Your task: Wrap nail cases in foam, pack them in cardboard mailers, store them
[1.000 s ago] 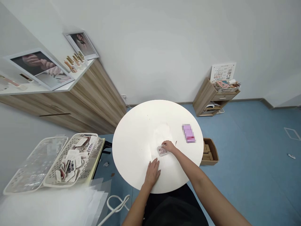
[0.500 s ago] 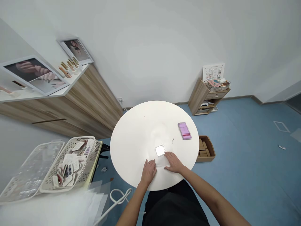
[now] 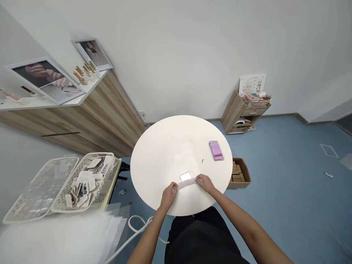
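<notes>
Both hands are over the near edge of a round white table (image 3: 154, 154). My left hand (image 3: 169, 195) and my right hand (image 3: 205, 184) pinch opposite ends of a pale translucent strip (image 3: 187, 183), which is stretched between them. Just beyond the strip lies a small shiny square piece (image 3: 186, 176), close to my right hand but not held. A pixelated pink box (image 3: 216, 150) lies flat farther right on the table, out of reach of the fingers.
A perforated basket of cards (image 3: 90, 183) and a clear lid (image 3: 41, 189) stand at the left, beside loose plastic sheets (image 3: 82, 238) and a white cable (image 3: 137, 229). A cardboard box (image 3: 238, 174) sits on the blue floor right of the table.
The small clear piece has moved from under my right hand to lying on the table. Both hands have come together, and the pale strip is now lifted and stretched between them.
</notes>
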Demonstrator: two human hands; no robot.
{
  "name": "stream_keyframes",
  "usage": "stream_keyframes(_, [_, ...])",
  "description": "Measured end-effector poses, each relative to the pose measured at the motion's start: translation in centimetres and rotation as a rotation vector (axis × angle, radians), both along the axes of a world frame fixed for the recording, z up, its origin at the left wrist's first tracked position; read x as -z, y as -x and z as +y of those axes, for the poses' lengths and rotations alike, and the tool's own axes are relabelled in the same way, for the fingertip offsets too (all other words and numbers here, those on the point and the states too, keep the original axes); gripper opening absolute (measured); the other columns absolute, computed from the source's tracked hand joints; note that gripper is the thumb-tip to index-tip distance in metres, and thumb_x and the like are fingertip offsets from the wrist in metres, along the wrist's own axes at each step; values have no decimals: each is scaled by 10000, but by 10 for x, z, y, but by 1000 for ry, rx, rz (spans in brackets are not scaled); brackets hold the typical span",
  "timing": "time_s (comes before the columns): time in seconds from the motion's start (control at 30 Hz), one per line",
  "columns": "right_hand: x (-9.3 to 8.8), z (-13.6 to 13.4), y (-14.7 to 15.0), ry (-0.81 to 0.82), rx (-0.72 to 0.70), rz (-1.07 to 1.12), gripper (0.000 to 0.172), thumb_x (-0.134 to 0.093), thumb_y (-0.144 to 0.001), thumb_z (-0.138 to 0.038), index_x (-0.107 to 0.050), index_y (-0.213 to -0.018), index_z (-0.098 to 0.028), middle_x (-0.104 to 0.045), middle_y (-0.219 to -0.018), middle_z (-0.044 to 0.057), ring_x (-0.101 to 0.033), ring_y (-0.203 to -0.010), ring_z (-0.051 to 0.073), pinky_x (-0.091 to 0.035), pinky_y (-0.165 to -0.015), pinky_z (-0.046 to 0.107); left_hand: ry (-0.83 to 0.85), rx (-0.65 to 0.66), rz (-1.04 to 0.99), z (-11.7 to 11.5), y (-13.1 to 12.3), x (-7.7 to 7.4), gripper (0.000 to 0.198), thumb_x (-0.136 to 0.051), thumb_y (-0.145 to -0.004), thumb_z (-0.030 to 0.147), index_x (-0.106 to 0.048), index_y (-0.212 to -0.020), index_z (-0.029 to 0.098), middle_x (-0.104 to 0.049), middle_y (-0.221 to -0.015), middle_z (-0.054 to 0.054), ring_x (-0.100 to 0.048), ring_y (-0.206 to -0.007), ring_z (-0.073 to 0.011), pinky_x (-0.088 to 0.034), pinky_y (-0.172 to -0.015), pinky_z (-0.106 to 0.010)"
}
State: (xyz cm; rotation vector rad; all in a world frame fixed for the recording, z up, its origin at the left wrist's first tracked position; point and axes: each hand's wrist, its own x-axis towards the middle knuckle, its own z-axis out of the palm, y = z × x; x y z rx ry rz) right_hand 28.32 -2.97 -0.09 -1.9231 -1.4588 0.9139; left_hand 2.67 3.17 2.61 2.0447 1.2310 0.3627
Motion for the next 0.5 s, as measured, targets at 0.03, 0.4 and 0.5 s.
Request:
stream_keyframes(0.03, [-1, 9, -1, 9, 25, 37, 143, -542, -847, -310, -659, -874, -232, -698, -966, 32, -635, -929, 214, -464, -841, 332, -8, -32, -12, 5, -3, 1, 227, -358, -942, 363, -550, -900, 250, -667, -835, 6, -643, -766, -180, -493, -698, -287])
stream_keyframes(0.4, [23, 57, -5, 170, 296, 84, 147, -628, -686, -284, -552, -574, -226, -640, -678, -1, -592, -727, 182, -426, -677, 271, -376, -146, 215, 8, -29, 23, 456, -397, -879, 169, -477, -1328, 158, -476, -1404, -163, -407, -1320, -319, -269, -1104, -568])
stream_keyframes(0.5, [27, 59, -4, 176, 306, 77, 144, -637, -685, -278, -538, -594, -225, -622, -683, -8, -575, -718, 174, -416, -674, 267, -478, 216, 269, -5, -39, 23, 605, -397, -852, 117, -350, -1452, 171, -306, -1557, -116, -217, -1450, -297, -79, -1180, -579])
